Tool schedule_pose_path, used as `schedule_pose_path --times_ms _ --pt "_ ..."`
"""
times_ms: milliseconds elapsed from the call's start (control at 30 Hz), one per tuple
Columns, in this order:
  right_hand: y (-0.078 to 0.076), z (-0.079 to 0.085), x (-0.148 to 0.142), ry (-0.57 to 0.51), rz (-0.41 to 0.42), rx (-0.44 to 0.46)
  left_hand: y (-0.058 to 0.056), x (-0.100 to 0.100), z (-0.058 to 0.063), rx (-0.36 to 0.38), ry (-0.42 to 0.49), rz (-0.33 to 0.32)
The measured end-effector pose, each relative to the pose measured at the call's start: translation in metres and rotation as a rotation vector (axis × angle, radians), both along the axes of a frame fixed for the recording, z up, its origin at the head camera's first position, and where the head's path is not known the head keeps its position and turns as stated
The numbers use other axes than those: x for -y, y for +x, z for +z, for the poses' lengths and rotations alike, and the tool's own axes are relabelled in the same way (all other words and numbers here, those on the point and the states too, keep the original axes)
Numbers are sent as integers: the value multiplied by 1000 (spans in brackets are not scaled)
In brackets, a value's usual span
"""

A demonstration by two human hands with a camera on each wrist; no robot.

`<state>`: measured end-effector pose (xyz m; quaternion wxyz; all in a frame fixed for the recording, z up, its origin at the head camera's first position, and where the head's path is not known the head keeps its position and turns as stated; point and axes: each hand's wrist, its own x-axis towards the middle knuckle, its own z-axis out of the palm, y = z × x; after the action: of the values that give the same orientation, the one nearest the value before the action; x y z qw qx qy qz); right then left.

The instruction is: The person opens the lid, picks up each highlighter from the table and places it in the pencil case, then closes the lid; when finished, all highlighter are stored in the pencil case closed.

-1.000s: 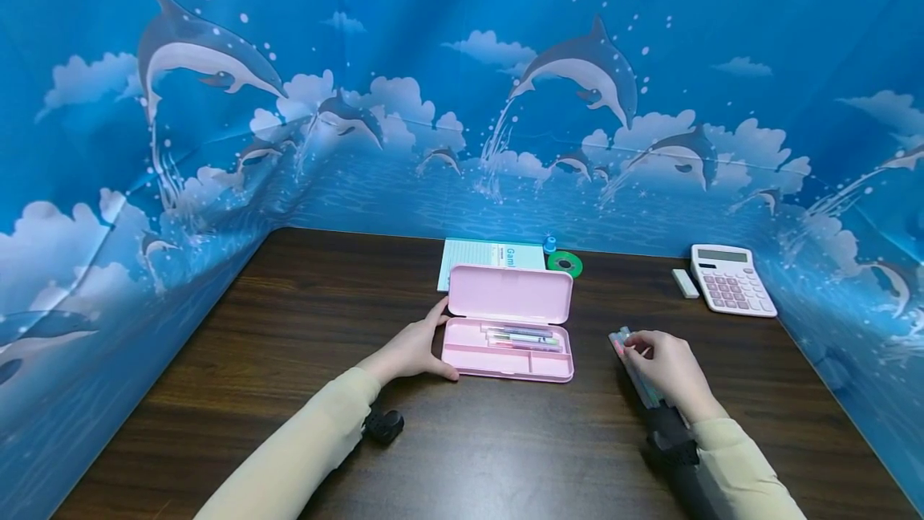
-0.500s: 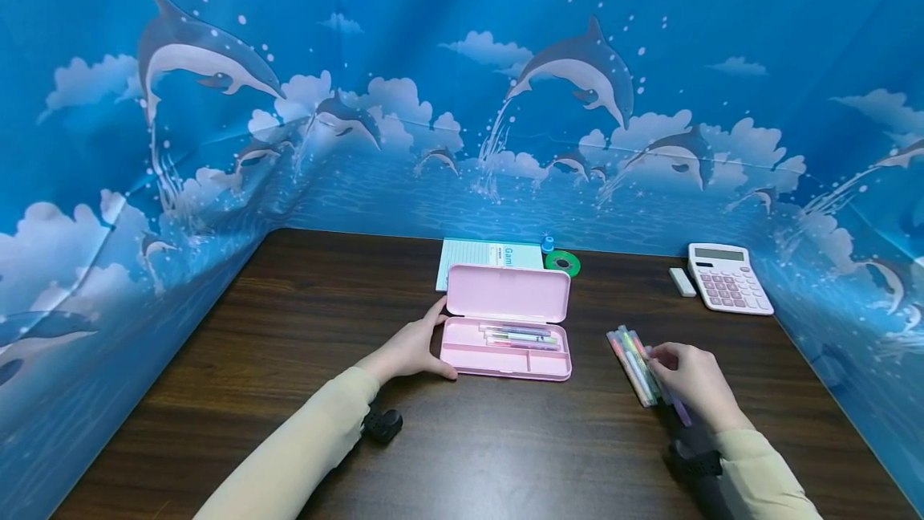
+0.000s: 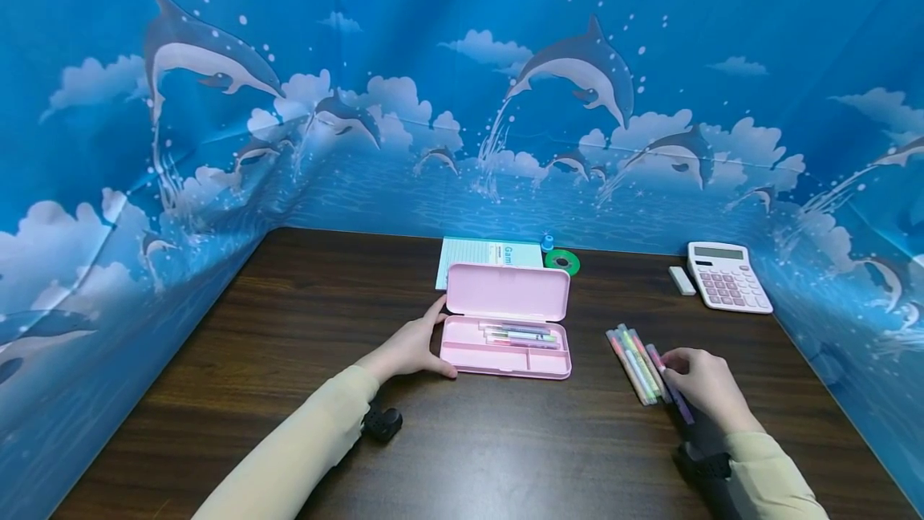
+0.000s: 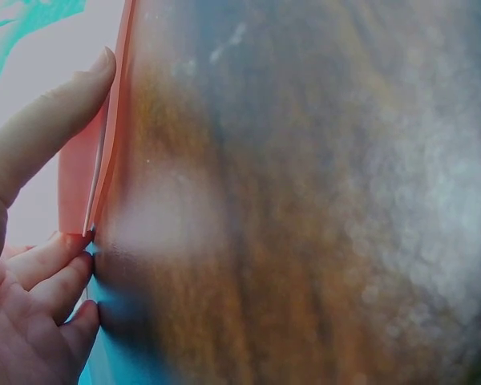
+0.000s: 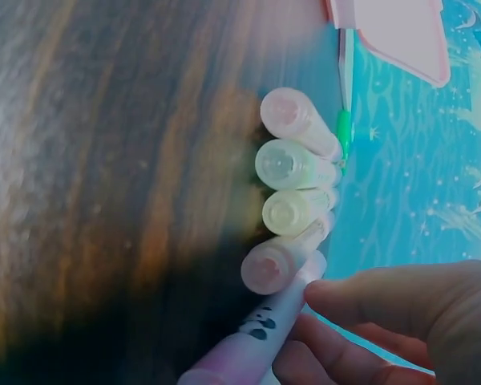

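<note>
A pink pencil case [image 3: 480,359] lies with its lid up, several pens [image 3: 523,337] in its back compartment. My left hand [image 3: 411,349] holds its left end, thumb at the front corner and fingers toward the back. To the right, a row of several pastel markers [image 3: 637,366] lies side by side on the table. My right hand [image 3: 706,386] pinches a purple marker [image 3: 681,406] at the row's right side. In the right wrist view that marker [image 5: 264,325] shows a panda print, with thumb and fingertips against it; part of the hand is cut off.
Behind the case lie a light-blue notebook [image 3: 469,255], a green tape roll [image 3: 562,262] and a small blue item [image 3: 547,242]. A white eraser [image 3: 682,281] and a calculator [image 3: 731,279] sit at the back right. A dolphin-print curtain [image 3: 404,183] borders the dark wooden table [image 3: 325,287].
My right hand has moved right, from over the markers to the purple one, uncovering the row. The purple marker now sits slightly apart at its upper end. My left hand stays at the case.
</note>
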<state>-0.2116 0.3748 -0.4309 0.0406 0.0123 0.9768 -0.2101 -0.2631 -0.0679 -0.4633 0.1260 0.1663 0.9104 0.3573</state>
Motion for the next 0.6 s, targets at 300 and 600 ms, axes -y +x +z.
schedule_pose_path --times_ms 300,600 --pt "-2 1 -1 7 -39 43 1 0 0 4 5 10" --pt "0 1 -2 -8 -97 41 1 0 0 -6 1 -8"
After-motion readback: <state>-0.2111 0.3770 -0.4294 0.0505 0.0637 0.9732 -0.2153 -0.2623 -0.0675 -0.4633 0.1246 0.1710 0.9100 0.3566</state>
